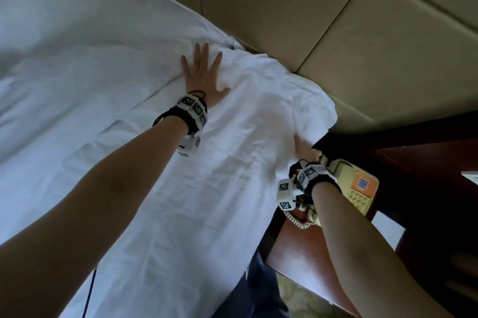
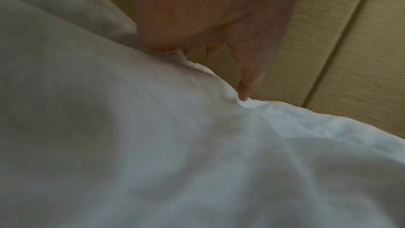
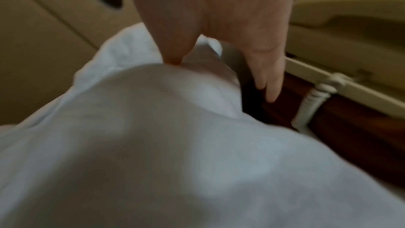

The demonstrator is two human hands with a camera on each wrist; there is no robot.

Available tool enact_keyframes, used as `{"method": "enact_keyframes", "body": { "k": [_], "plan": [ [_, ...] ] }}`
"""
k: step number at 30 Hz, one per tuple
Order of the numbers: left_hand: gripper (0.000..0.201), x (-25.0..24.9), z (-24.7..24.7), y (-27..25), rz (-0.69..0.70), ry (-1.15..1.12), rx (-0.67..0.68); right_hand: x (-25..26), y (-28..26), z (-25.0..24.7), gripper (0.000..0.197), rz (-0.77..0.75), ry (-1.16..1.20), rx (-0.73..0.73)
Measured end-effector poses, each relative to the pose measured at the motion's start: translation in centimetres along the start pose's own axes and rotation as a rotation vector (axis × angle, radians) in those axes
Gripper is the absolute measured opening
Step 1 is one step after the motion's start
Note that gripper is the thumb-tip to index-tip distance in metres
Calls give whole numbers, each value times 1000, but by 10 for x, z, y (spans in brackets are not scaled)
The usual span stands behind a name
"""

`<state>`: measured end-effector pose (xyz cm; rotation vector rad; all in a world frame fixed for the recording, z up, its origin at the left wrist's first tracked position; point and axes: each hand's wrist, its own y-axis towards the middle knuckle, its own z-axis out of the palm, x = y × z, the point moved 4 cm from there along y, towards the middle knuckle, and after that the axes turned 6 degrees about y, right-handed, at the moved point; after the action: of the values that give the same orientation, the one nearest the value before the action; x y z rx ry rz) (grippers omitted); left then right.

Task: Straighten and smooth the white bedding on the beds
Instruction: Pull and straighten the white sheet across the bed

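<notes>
White bedding (image 1: 155,136) covers the bed, its far edge meeting a beige padded headboard (image 1: 336,20). The left hand (image 1: 203,77) lies flat on it, fingers spread, holding nothing. The right hand (image 1: 306,149) presses the bedding's right corner, thumb on top; its fingers drop over the edge, so I cannot tell its grip. Just right, a narrow gap, then a dark wooden nightstand (image 1: 426,162) with a cream telephone (image 1: 357,185), partly hidden.

The white bedding (image 1: 196,188) is matt woven cloth, finely creased. The headboard (image 1: 375,40) looks like smooth padded beige leatherette with stitched seams. The nightstand (image 1: 424,170) is glossy dark red-brown wood. The telephone (image 1: 359,188) is cream plastic.
</notes>
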<state>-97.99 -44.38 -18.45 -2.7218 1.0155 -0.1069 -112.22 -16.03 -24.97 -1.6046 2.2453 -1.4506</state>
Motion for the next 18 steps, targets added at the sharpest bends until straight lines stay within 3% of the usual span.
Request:
{"method": "enact_keyframes", "body": {
  "k": [3, 8, 10, 14, 18],
  "plan": [
    [91, -24, 19, -28, 140, -43, 87, -4, -7, 9, 75, -32, -23, 179],
    [80, -61, 50, -101, 281, -267, 177, 11, 11, 6, 84, -23, 470, 383],
    [77, -76, 56, -132, 304, -340, 189, 19, 14, -1, 74, -4, 722, 517],
    [86, -104, 64, -180, 271, -339, 203, 29, 17, -22, 67, 19, 845, 570],
    [122, -127, 83, -210, 122, -250, 369, 30, 10, -38, 56, 87, 730, 574]
  ]
}}
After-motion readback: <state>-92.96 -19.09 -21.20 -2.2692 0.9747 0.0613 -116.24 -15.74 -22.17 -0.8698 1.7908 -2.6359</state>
